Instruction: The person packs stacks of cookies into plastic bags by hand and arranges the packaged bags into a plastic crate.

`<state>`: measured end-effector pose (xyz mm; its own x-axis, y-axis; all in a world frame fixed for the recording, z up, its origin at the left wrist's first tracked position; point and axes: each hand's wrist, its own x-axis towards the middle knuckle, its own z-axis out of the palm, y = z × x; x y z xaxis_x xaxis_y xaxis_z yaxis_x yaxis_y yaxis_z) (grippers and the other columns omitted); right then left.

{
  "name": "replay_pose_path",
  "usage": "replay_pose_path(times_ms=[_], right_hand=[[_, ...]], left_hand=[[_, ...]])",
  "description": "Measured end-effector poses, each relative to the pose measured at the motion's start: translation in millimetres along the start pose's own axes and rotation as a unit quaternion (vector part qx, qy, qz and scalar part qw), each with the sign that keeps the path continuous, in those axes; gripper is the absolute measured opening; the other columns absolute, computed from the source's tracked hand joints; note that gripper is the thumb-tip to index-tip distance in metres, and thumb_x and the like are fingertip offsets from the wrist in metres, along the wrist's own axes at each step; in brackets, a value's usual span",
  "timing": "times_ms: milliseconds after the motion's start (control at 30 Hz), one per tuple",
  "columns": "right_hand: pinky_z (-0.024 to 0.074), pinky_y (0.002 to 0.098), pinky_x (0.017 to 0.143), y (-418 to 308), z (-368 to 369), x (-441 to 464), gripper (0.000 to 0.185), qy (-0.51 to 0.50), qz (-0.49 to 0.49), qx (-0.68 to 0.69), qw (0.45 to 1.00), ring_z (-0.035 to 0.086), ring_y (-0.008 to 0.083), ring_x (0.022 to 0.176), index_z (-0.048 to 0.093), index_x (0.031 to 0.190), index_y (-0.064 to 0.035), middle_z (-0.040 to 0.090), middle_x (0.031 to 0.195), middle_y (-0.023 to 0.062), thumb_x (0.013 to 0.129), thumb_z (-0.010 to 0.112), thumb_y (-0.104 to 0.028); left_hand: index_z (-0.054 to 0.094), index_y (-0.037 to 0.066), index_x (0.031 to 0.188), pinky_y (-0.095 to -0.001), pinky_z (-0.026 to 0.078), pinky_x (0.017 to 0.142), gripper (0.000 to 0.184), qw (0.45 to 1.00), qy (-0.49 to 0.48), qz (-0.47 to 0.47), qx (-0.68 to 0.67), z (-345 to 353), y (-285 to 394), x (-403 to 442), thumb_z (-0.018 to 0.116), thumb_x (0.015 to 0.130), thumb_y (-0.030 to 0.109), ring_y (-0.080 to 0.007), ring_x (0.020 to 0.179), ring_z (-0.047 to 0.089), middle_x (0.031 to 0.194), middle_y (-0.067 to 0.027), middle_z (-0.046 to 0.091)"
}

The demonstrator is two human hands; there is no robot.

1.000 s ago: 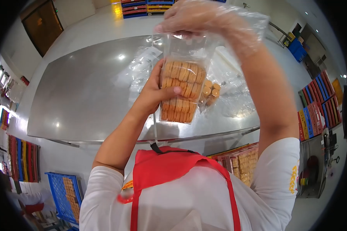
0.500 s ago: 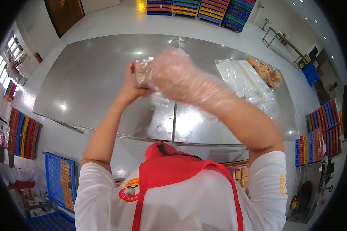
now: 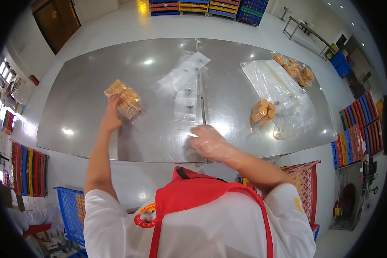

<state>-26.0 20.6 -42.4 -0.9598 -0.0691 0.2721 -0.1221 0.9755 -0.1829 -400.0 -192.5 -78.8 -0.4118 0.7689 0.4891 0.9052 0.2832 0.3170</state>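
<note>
My left hand point(image 3: 111, 116) is closed on the lower left edge of a clear packet of biscuits point(image 3: 127, 99), which lies tilted on the steel table. Rows of tan pieces show through its film. My right hand point(image 3: 208, 142), in a clear plastic glove, is low over the table near its front edge. Its fingers are apart and I see nothing in them. Flat clear plastic bags point(image 3: 186, 105) with small dark print lie just beyond it, near the table's seam.
On the steel table point(image 3: 81, 103) at right are a clear bag of round tan pieces point(image 3: 262, 112), large plastic sheets point(image 3: 273, 86) and a bag of browner pieces point(image 3: 293, 70). A red crate point(image 3: 309, 189) and a blue crate point(image 3: 66, 210) flank my body.
My hands have parted from the middle. The left has moved left and nearer with the packet, now down on the table; the right has come back, uncovering the round pieces' bag.
</note>
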Motion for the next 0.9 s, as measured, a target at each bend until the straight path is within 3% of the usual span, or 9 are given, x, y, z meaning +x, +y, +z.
replay_pose_path(times_ms=[133, 233, 333, 400, 467, 600, 833, 867, 900], right_hand=[[0.0519, 0.0442, 0.074, 29.1, 11.6, -63.8, 0.014, 0.121, 0.187, 0.046, 0.974, 0.063, 0.0355, 0.079, 0.068, 0.086, -0.0033, 0.064, 0.084, 0.0153, 0.087, 0.061, -0.016], [0.0515, 0.0446, 0.078, 52.3, 34.2, -98.0, 0.018, 0.221, 0.374, 0.126, 0.892, 0.064, 0.0373, 0.085, 0.069, 0.092, -0.002, 0.067, 0.09, 0.0183, 0.089, 0.06, -0.017], [0.0509, 0.0453, 0.08, 57.0, 29.5, -106.7, 0.02, 0.272, 0.466, 0.114, 0.834, 0.064, 0.0398, 0.088, 0.068, 0.096, -0.0005, 0.068, 0.093, 0.0209, 0.089, 0.059, -0.017], [0.0505, 0.0461, 0.079, 56.0, 34.2, -109.0, 0.018, 0.277, 0.461, 0.074, 0.84, 0.064, 0.04, 0.087, 0.068, 0.094, -0.0012, 0.067, 0.092, 0.0209, 0.089, 0.058, -0.016], [0.0506, 0.0458, 0.079, 54.3, 38.5, -109.1, 0.016, 0.278, 0.448, 0.036, 0.849, 0.063, 0.0395, 0.087, 0.067, 0.093, -0.0017, 0.067, 0.091, 0.0205, 0.088, 0.059, -0.014], [0.0506, 0.0462, 0.076, 48.6, 38.3, -118.3, 0.012, 0.248, 0.425, 0.008, 0.871, 0.063, 0.0388, 0.084, 0.067, 0.09, -0.0026, 0.066, 0.089, 0.0196, 0.085, 0.061, -0.012], [0.05, 0.0477, 0.073, 45.1, 22.3, -123.8, 0.01, 0.269, 0.408, 0.094, 0.868, 0.061, 0.0413, 0.082, 0.065, 0.085, -0.0026, 0.064, 0.085, 0.0215, 0.083, 0.06, -0.011], [0.0499, 0.0484, 0.073, 45.2, 20.7, -121.9, 0.009, 0.257, 0.403, 0.106, 0.872, 0.061, 0.042, 0.081, 0.065, 0.084, -0.003, 0.064, 0.084, 0.0221, 0.082, 0.06, -0.01], [0.0516, 0.0425, 0.069, 53.8, 30.4, -127.3, 0.018, 0.255, 0.386, 0.1, 0.881, 0.064, 0.0323, 0.076, 0.067, 0.098, -0.0039, 0.066, 0.085, 0.016, 0.087, 0.062, -0.018]], left_hand=[[0.06, 0.002, 0.116, -0.0435, 0.043, 0.103, 0.041, 0.987, -0.086, -0.124, 0.052, -43.6, 57.2, 44.3, 0.058, 0.076, -0.003, -0.0352, 0.124, 0.05, 0.126, -0.0155, 0.058], [0.064, -0.002, 0.108, -0.0446, 0.048, 0.093, 0.032, 1.0, 0.01, 0.012, 0.005, 6.6, 97.1, 74.2, 0.049, 0.08, -0.003, -0.0352, 0.114, 0.056, 0.117, -0.0194, 0.061], [0.067, -0.002, 0.102, -0.046, 0.05, 0.09, 0.026, 0.986, -0.134, -0.084, 0.053, 84.6, 126.9, 111.0, 0.05, 0.083, 0.006, -0.0351, 0.111, 0.058, 0.109, -0.0216, 0.065], [0.069, 0.0, 0.095, -0.0465, 0.051, 0.086, 0.023, 0.963, -0.199, -0.126, 0.13, 139.4, 130.0, 114.3, 0.052, 0.083, 0.01, -0.0354, 0.103, 0.062, 0.099, -0.0204, 0.067], [0.071, 0.002, 0.089, -0.0463, 0.051, 0.083, 0.02, 0.954, -0.198, -0.095, 0.205, 173.2, 130.2, 98.1, 0.055, 0.082, 0.012, -0.0354, 0.096, 0.064, 0.091, -0.0182, 0.069], [0.069, 0.003, 0.08, -0.0466, 0.052, 0.079, 0.017, 0.969, -0.16, 0.033, 0.183, 176.8, 132.6, 89.6, 0.057, 0.081, 0.014, -0.0356, 0.091, 0.065, 0.09, -0.0186, 0.068], [0.065, -0.005, 0.088, -0.0443, 0.052, 0.078, 0.014, 0.991, -0.009, -0.107, 0.082, 122.9, 179.6, 99.8, 0.057, 0.085, 0.005, -0.0418, 0.086, 0.064, 0.083, -0.0255, 0.065], [0.065, -0.006, 0.091, -0.042, 0.053, 0.076, 0.015, 0.992, 0.002, -0.123, -0.006, 107.8, 191.7, 100.4, 0.059, 0.086, 0.007, -0.0386, 0.082, 0.065, 0.082, -0.0238, 0.066], [0.065, -0.006, 0.093, -0.0397, 0.053, 0.074, 0.017, 0.986, 0.017, -0.139, -0.094, 87.1, 220.2, 99.9, 0.061, 0.088, 0.009, -0.0354, 0.078, 0.066, 0.082, -0.0222, 0.067]])
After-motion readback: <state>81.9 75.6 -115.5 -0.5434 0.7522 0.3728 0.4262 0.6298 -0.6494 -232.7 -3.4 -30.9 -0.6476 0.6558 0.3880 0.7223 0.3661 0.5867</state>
